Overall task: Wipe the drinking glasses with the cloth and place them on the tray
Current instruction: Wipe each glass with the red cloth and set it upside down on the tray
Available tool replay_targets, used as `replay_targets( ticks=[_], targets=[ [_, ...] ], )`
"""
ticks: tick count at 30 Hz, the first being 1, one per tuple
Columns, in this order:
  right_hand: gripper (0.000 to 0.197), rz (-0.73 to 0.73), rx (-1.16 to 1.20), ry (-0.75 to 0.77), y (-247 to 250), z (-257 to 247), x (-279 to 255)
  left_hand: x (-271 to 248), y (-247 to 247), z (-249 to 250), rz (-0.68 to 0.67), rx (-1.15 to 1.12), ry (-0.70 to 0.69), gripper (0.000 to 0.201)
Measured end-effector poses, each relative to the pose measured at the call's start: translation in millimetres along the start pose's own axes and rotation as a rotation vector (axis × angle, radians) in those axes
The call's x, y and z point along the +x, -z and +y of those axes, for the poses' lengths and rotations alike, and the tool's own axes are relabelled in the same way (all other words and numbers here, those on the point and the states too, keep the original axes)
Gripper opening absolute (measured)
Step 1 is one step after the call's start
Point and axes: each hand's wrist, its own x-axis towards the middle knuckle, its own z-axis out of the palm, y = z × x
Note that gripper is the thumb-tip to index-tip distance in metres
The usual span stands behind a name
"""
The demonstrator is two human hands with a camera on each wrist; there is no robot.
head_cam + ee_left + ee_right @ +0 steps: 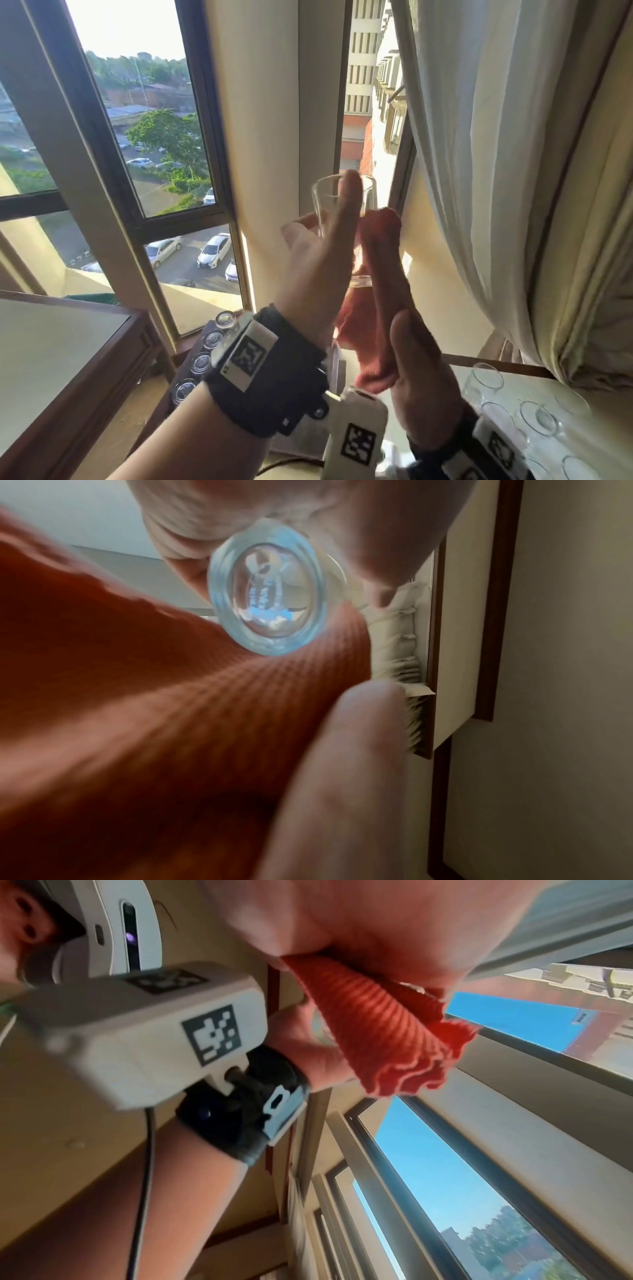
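Left hand (315, 260) is up at centre frame, gripping a clear drinking glass (342, 205) raised in front of the window (144, 137), one finger laid long along its side, rim uppermost. Right hand (411, 346) comes in just beside it with the orange-red cloth (363, 325) held against the glass's right flank, fingers stretched up along the fabric; how firmly they close on it, the head view doesn't say. From the left wrist, the thick round base of the glass (267, 596) sits top centre, cloth (154, 710) touching its lower edge and filling the left of frame. From the right wrist, the cloth (380, 1031) is pinched under the palm at upper centre, its frayed edge hanging free. Lower left, a row of glasses (205, 356) stands on a dark tray (186, 363). Lower right, more glasses (534, 418) wait on the tabletop (596, 455), beside the pale curtain (496, 171).
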Motion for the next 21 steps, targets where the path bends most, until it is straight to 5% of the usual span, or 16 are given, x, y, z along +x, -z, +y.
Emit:
replay_targets(
  ticks=[4,6,9,13,16,21],
  targets=[
    [0.043,0.026,-0.007,0.033,5,7,16,-11,-1,-13,-0.108,0.043,-0.016,0.105],
    [0.035,0.163,-0.057,0.017,12,-2,28,-20,-7,-27,-0.158,0.059,-0.042,0.089],
    [0.049,0.367,-0.263,0.267,9,-6,30,-20,-11,-34,-0.177,0.093,-0.132,0.075],
    [0.072,0.214,-0.109,0.068,-11,4,6,-12,-1,-17,-0.157,-0.031,-0.144,0.064],
    [0.066,0.15,0.003,-0.057,-5,15,10,-11,0,-10,-0.178,-0.032,-0.143,0.045],
    [0.093,0.16,-0.043,-0.1,10,3,34,-17,-10,-30,-0.184,0.072,-0.147,0.063]
  ],
)
